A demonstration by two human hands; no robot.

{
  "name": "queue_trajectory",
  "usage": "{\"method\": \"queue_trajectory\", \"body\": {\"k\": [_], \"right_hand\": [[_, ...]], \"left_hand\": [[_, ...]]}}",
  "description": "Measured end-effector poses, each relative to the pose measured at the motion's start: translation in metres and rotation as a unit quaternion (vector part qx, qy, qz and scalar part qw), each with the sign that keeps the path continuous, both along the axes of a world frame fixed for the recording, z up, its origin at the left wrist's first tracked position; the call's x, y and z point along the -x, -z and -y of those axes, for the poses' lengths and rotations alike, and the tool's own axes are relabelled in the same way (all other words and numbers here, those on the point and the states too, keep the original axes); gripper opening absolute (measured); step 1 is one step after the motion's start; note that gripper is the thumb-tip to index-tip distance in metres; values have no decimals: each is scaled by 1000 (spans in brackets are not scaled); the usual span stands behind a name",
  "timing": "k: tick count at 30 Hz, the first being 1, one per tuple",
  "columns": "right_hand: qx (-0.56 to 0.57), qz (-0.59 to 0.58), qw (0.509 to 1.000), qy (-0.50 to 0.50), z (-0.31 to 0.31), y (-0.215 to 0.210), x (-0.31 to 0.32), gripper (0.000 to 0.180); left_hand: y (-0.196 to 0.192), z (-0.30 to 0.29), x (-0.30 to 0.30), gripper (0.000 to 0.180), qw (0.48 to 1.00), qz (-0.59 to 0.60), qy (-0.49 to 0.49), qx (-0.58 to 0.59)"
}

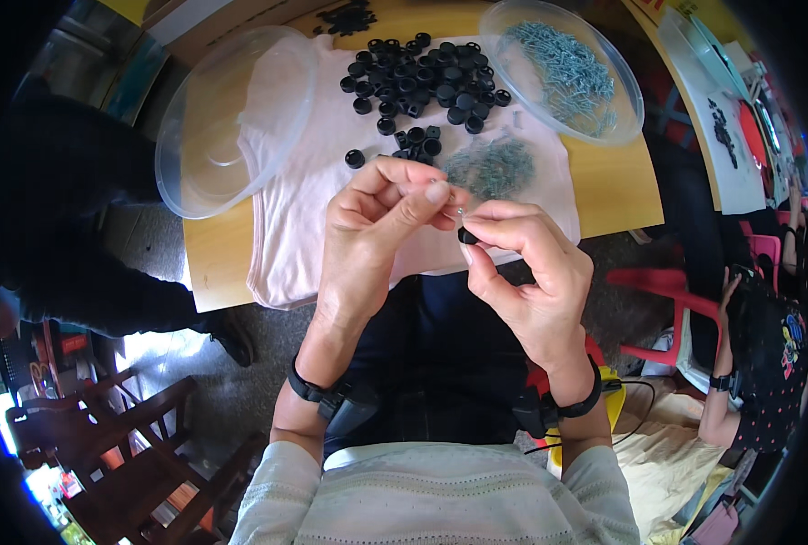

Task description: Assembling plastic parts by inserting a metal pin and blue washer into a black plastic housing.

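black caps (422, 77) on pale pink cloth (304, 209); silvery grey screws (563, 73); tan table (617, 186).

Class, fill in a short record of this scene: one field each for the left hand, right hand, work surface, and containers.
left hand: pinches a small metal screw, hard to see
right hand: grips a small black cap
work surface: pale pink cloth on a wooden table, with black caps and loose screws
containers: empty clear bowl; clear bowl of screws

Head-worn fisheye view, looking steeply down, close over table (617, 195) edge
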State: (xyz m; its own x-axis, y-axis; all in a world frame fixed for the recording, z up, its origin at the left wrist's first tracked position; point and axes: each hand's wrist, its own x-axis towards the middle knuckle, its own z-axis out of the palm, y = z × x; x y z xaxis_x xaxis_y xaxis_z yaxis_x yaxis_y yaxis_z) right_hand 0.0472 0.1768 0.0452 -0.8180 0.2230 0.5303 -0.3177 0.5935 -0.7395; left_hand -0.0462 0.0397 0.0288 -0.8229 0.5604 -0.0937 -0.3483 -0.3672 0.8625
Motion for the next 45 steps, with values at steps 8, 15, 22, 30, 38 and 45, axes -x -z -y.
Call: {"method": "queue_trajectory", "body": {"k": [8, 15, 22, 30, 38, 45], "right_hand": [[-70, 133, 986, 70, -6, 13, 1, 16], [-87, 124, 986, 75, -10, 7, -4, 17], [411, 196, 889, -47, -13, 3, -13, 22], [535, 220, 809, -108, -13, 4, -13, 23], [544, 225, 800, -114, -12, 4, -14, 23], [560, 232, 786, -119, -9, 9, -15, 21]], "left_hand": [[-5, 16, -4, 21, 986, -116, -76, 89], [-1, 31, -19, 17, 986, -102, -61, 116], [0, 22, -30, 14, 998, -52, -6, 47], [-4, 14, -36, 15, 994, -102, -29, 40], [-7, 17, -37, 15, 951, -272, -55, 134], [-19, 16, -42, 20, 860, -445, -112, 223]]}}
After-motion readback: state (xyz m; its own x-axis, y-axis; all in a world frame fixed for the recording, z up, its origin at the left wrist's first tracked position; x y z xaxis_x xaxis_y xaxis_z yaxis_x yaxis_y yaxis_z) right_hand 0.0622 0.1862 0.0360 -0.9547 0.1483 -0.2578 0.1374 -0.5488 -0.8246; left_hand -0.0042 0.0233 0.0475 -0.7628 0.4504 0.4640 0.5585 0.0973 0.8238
